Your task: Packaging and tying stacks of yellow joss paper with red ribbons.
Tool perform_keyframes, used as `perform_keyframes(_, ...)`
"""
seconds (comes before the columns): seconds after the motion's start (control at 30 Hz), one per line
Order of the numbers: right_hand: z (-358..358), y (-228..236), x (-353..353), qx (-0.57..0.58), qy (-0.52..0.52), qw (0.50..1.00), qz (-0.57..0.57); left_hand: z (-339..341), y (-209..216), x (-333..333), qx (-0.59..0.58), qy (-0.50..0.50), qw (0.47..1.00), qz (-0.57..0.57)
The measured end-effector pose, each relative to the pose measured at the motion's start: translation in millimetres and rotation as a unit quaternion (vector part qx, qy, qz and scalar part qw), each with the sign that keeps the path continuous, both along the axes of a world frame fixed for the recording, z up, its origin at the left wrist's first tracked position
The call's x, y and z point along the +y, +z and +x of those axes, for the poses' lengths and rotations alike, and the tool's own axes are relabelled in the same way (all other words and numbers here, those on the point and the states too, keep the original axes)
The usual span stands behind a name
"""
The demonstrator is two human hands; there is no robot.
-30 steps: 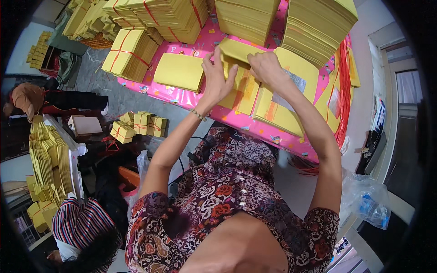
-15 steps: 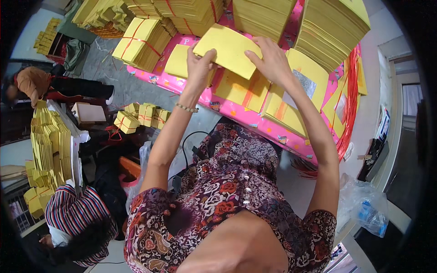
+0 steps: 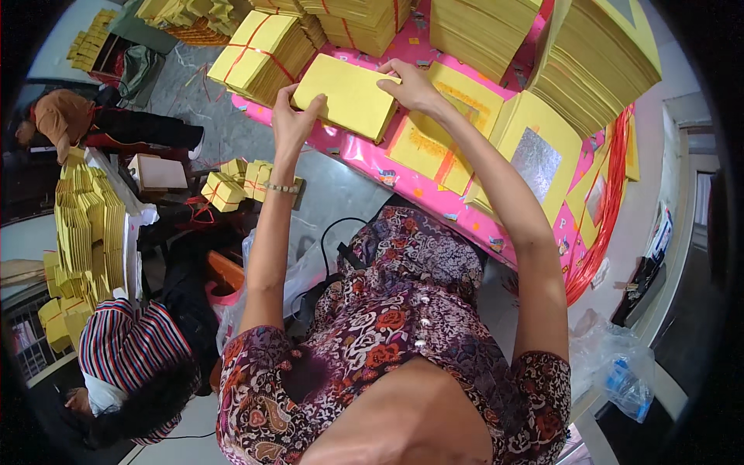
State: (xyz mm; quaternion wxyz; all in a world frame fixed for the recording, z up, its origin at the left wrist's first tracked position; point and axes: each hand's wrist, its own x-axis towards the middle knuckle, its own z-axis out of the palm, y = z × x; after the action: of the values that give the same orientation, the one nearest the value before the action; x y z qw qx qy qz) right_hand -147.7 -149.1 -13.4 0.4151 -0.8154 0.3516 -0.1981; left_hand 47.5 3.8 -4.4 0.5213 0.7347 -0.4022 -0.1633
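Observation:
A folded sheet of yellow paper [image 3: 349, 94] lies on top of a low pile at the left front part of the pink table. My left hand [image 3: 296, 120] grips its left end, thumb on the top face. At the opposite end, the fingers of my right hand [image 3: 407, 87] pinch the upper right corner. Beside it lies yellow paper with an orange-printed square [image 3: 453, 101]. Further right is yellow paper with a silver square [image 3: 535, 163].
Tall yellow paper stacks [image 3: 473, 35] rise along the table's far side, with a red-tied bundle [image 3: 260, 58] at the left. Red strings [image 3: 608, 209] hang at the right edge of the pink table [image 3: 372, 174]. Two people sit at the left near more paper piles [image 3: 89, 225].
Both hands have carried the folded yellow paper leftward and lowered it onto the low pile. The orange-printed square is now more exposed, and the whole view has shifted slightly.

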Motion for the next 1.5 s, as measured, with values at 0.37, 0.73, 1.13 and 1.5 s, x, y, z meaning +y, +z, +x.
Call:
perform_keyframes(0.37, 3.3, -8.6, -0.7, 0.05, 0.027, 0.996, 0.065, 3.9, -27.7, 0.7, -0.04, 0.0, 0.996, 0.082)
perform_keyframes(0.73, 11.2, -2.4, 15.5, 0.143, 0.008, 0.987, -0.07, -2.6, -29.5, -1.2, -0.143, 0.014, 0.986, 0.087)
perform_keyframes(1.13, -62.5, 52.2, 26.6, 0.254, 0.059, 0.951, -0.167, -12.2, -8.2, 5.8, -0.343, 0.028, 0.938, 0.048)
perform_keyframes(1.5, -108.9, 49.7, 92.8, 0.475, 0.194, 0.841, -0.172, -108.8, 12.3, 12.1, -0.266, -0.414, 0.87, -0.044)
